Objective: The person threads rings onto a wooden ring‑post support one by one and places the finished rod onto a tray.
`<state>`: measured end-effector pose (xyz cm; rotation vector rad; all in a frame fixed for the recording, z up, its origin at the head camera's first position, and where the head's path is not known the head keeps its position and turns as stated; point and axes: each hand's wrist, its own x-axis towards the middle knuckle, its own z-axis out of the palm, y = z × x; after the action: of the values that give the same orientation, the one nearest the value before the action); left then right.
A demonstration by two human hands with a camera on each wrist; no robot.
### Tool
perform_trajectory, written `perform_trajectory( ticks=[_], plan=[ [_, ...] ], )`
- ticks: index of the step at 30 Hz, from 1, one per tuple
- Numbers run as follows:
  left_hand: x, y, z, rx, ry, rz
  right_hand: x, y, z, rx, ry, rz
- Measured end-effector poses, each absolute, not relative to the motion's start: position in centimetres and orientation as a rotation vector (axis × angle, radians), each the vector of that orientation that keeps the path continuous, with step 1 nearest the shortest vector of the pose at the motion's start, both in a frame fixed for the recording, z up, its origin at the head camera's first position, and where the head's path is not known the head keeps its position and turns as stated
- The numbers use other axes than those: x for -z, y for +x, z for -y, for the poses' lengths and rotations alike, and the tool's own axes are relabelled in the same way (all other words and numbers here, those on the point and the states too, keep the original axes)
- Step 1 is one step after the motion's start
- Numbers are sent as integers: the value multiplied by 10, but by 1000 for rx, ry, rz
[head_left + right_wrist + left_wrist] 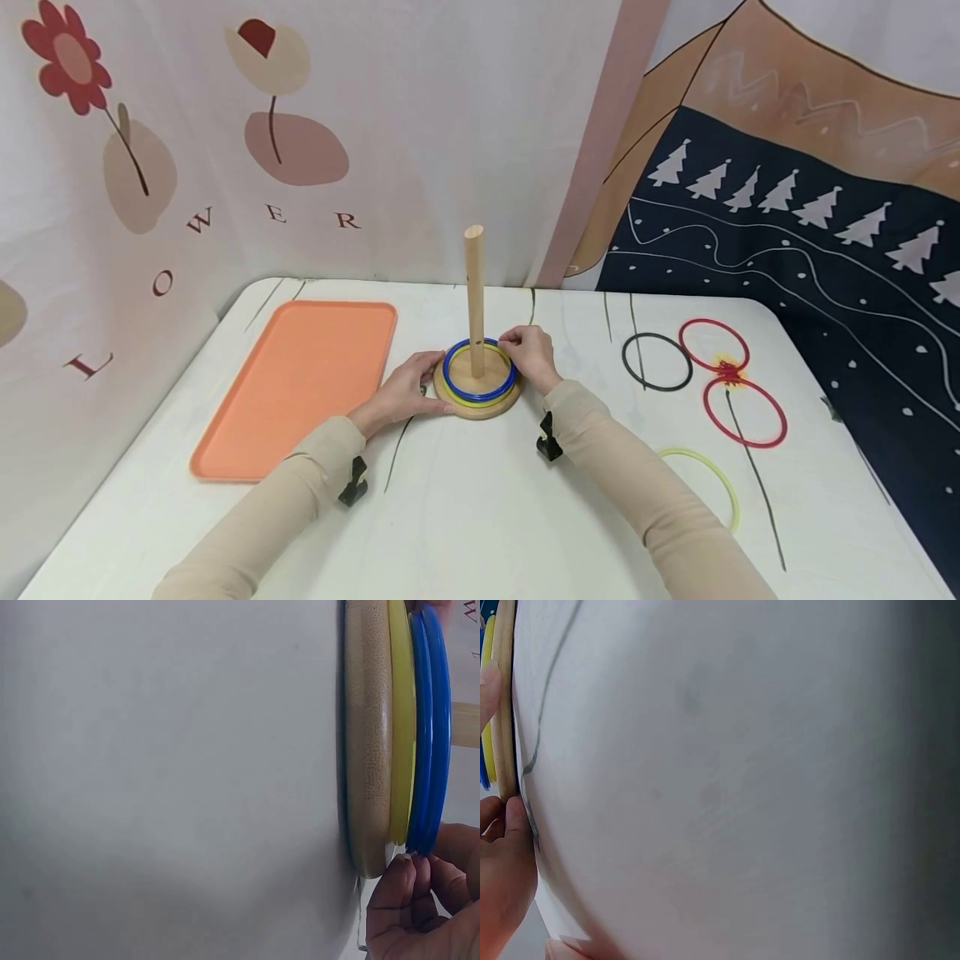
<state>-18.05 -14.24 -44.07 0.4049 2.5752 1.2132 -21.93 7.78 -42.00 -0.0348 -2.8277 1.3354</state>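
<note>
Low around a smooth, pale wooden post [476, 292], blue rings [433, 735] sit just left of the right hand [531, 354], thumb and fingers pinching their slim, glossy rim. Beneath are a yellow ring [403, 727] and a rounded wooden base [369, 742], gripped opposite that pinch by the left hand [408, 387]. The step appears to be seating or lifting the rings, which of them cannot be told; next likely calls for a steady base and level fingers. Right of the pinch lie a thin dark ring [657, 335] and red rings [784, 425]; left of both grips, a flat orange tray [300, 383].
</note>
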Motion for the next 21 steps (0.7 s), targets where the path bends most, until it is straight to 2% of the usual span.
perform_trajectory(
  ticks=[21],
  plan=[
    [442,-180,144,-1196,435,-2591,421,-219,-80,-1357,-16,2827]
  ],
)
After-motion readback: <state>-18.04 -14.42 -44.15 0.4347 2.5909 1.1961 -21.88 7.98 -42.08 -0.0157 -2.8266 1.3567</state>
